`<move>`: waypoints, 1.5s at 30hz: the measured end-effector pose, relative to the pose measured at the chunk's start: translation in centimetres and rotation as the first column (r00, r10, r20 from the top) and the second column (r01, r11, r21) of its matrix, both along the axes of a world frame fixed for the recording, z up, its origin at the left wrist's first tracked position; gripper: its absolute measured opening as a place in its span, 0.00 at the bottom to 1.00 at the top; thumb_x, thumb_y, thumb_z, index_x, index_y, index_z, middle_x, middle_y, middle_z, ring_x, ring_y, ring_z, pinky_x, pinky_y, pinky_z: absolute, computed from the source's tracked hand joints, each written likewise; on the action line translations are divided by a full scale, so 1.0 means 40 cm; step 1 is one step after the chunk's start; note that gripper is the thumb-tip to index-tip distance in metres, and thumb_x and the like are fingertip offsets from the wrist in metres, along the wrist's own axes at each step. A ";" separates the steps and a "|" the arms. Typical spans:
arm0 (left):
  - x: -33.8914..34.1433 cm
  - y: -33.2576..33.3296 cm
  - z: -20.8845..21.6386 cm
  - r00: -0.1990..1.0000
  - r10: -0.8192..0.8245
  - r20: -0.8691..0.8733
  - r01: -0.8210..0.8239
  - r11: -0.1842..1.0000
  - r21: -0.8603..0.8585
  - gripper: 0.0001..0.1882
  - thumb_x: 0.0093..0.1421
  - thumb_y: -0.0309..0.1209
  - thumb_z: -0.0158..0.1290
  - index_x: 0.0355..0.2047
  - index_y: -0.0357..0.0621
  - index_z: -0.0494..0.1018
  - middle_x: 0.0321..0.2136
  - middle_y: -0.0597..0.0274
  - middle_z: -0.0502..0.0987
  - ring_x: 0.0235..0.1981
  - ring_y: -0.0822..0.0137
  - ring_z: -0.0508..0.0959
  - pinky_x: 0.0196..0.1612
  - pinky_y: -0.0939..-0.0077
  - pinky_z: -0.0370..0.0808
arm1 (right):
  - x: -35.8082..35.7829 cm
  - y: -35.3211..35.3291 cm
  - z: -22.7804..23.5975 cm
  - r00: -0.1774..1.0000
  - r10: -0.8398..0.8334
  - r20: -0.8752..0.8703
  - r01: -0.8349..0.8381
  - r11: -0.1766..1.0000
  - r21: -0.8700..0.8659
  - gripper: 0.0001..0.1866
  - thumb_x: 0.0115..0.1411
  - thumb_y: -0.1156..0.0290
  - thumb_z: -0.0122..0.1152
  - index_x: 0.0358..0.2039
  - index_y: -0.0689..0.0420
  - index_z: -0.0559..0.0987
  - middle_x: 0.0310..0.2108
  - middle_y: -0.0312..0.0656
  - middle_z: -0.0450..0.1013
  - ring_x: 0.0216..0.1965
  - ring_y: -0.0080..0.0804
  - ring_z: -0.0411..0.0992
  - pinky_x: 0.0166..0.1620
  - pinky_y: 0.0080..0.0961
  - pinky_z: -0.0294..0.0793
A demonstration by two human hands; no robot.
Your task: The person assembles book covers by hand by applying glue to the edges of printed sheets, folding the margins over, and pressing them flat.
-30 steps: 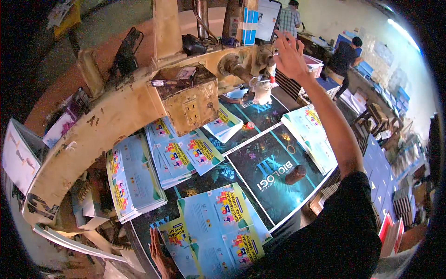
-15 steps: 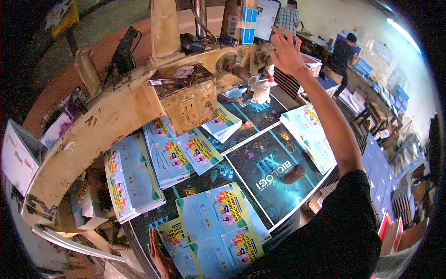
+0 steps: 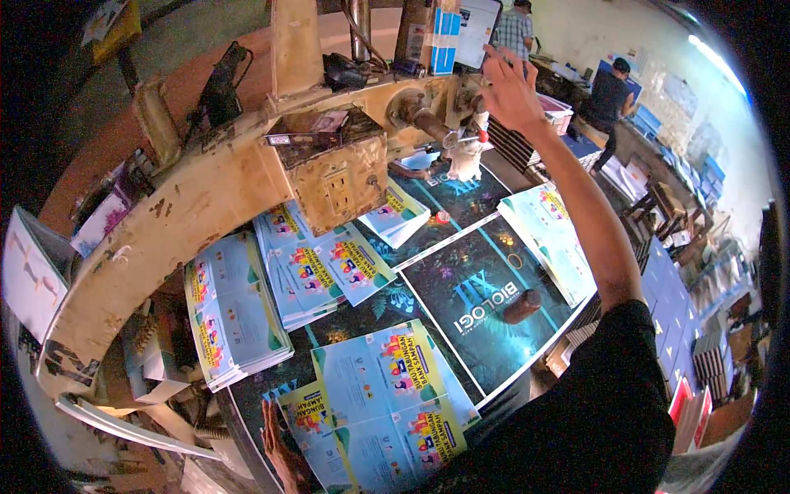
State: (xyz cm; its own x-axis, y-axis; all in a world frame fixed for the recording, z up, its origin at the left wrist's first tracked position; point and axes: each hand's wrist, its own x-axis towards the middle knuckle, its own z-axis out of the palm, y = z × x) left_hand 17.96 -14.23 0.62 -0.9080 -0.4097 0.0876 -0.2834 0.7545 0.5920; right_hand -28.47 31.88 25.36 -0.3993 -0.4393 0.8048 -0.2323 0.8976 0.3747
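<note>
My right hand (image 3: pixel 512 92) is raised at the upper middle, its fingers apart and nothing visible in them. It is near a lit screen (image 3: pixel 476 33) and the metal fittings of a beige machine (image 3: pixel 173 202); whether it touches either I cannot tell. Low on the left, my left hand (image 3: pixel 280 449) lies with straight fingers along the left edge of a pile of printed blue and yellow sheets (image 3: pixel 374 370). These sheets rest on a table covered with dark printed poster sheets (image 3: pixel 436 284). A brown rounded object (image 3: pixel 522 306) sits on that covering.
More printed sheets stand in piles at the left (image 3: pixel 239 305), under the machine's box (image 3: pixel 337 173) and at the right (image 3: pixel 547 235). A rubber band (image 3: pixel 515 261) lies near the brown object. Two people work at the back right, past stacks of blue covers (image 3: pixel 671 305).
</note>
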 end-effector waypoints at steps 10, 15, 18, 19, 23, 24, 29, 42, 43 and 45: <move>-0.016 -0.008 -0.006 1.000 -0.008 0.012 0.008 1.000 0.018 0.29 0.66 0.40 0.42 0.67 0.48 0.60 0.68 0.51 0.59 0.67 0.53 0.62 0.68 0.45 0.50 | 0.023 0.031 -0.023 0.996 0.046 0.081 -0.054 0.994 0.096 0.26 0.55 0.63 0.57 0.55 0.57 0.71 0.64 0.44 0.62 0.65 0.43 0.55 0.62 0.55 0.52; -0.015 0.004 0.000 0.999 -0.043 -0.033 0.043 0.999 -0.009 0.29 0.65 0.37 0.44 0.66 0.49 0.61 0.68 0.52 0.59 0.68 0.54 0.61 0.69 0.47 0.51 | 0.044 0.012 -0.017 0.992 -0.019 0.122 0.008 0.996 0.090 0.26 0.55 0.68 0.57 0.54 0.61 0.69 0.63 0.45 0.62 0.66 0.48 0.53 0.64 0.55 0.49; -0.007 0.009 -0.002 0.998 -0.052 -0.041 0.051 0.998 -0.019 0.29 0.64 0.35 0.46 0.66 0.49 0.61 0.68 0.53 0.59 0.68 0.55 0.61 0.69 0.48 0.51 | 0.129 -0.027 -0.012 0.992 0.118 0.039 -0.119 0.992 0.036 0.22 0.55 0.69 0.58 0.50 0.61 0.71 0.60 0.48 0.64 0.64 0.49 0.57 0.63 0.51 0.54; -0.004 0.013 -0.001 0.997 -0.059 -0.047 0.058 0.998 -0.021 0.29 0.64 0.34 0.46 0.66 0.50 0.61 0.68 0.53 0.59 0.68 0.55 0.61 0.69 0.48 0.51 | 0.187 -0.045 -0.010 0.993 0.115 0.039 -0.117 0.992 0.040 0.22 0.55 0.69 0.58 0.50 0.61 0.71 0.60 0.48 0.64 0.64 0.49 0.57 0.63 0.51 0.54; 0.036 0.002 -0.019 0.998 -0.045 -0.049 0.043 0.998 -0.055 0.30 0.63 0.32 0.49 0.66 0.50 0.62 0.68 0.55 0.59 0.68 0.56 0.61 0.69 0.50 0.52 | 0.472 -0.196 -0.113 0.721 0.533 0.442 -0.467 0.846 -0.257 0.24 0.53 0.64 0.62 0.50 0.56 0.70 0.48 0.52 0.68 0.53 0.53 0.67 0.58 0.46 0.65; 0.044 -0.007 -0.028 0.997 -0.054 -0.057 0.050 0.996 -0.075 0.30 0.63 0.31 0.49 0.66 0.51 0.62 0.68 0.55 0.59 0.68 0.56 0.61 0.69 0.50 0.52 | 0.554 -0.228 -0.169 0.578 0.562 0.592 -0.474 0.821 -0.318 0.25 0.54 0.59 0.64 0.48 0.58 0.70 0.45 0.52 0.69 0.50 0.53 0.68 0.57 0.44 0.67; 0.017 0.008 -0.013 0.872 -0.375 -0.313 0.324 0.924 -0.203 0.24 0.64 0.27 0.48 0.61 0.48 0.69 0.65 0.57 0.65 0.66 0.59 0.64 0.69 0.54 0.56 | 0.926 -0.278 -0.359 0.048 0.399 0.915 -0.593 0.749 -0.296 0.45 0.54 0.50 0.64 0.66 0.60 0.58 0.67 0.55 0.52 0.69 0.50 0.51 0.68 0.52 0.50; 0.035 -0.042 0.011 0.761 -0.649 -0.004 0.612 0.719 -0.330 0.27 0.56 0.17 0.48 0.56 0.49 0.74 0.60 0.53 0.71 0.63 0.55 0.68 0.65 0.60 0.66 | 1.103 -0.119 -0.512 0.303 0.079 0.950 -0.560 0.821 0.111 0.37 0.60 0.72 0.57 0.69 0.49 0.58 0.71 0.44 0.51 0.73 0.40 0.46 0.72 0.46 0.42; 0.038 -0.045 0.007 0.763 -0.647 -0.003 0.609 0.720 -0.332 0.27 0.56 0.17 0.48 0.56 0.49 0.74 0.60 0.53 0.71 0.63 0.55 0.68 0.65 0.60 0.66 | 1.100 -0.113 -0.530 0.304 0.081 0.949 -0.562 0.820 0.110 0.37 0.60 0.72 0.57 0.69 0.49 0.58 0.71 0.44 0.51 0.73 0.40 0.46 0.72 0.46 0.42; 0.044 -0.051 0.004 0.747 -0.665 -0.010 0.616 0.697 -0.368 0.27 0.57 0.18 0.48 0.57 0.50 0.74 0.60 0.54 0.71 0.62 0.55 0.70 0.64 0.61 0.68 | 1.092 -0.102 -0.589 0.445 0.175 0.878 -0.541 0.834 0.107 0.39 0.58 0.72 0.59 0.70 0.45 0.58 0.71 0.42 0.50 0.73 0.40 0.44 0.72 0.44 0.43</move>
State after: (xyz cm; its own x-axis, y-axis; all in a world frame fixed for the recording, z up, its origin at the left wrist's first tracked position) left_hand 19.72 -16.27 0.78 -0.9081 0.3420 0.2416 0.4022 0.8731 0.2756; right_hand 15.19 27.80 1.79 -0.5142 -0.8574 -0.0230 -0.8565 0.5119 0.0670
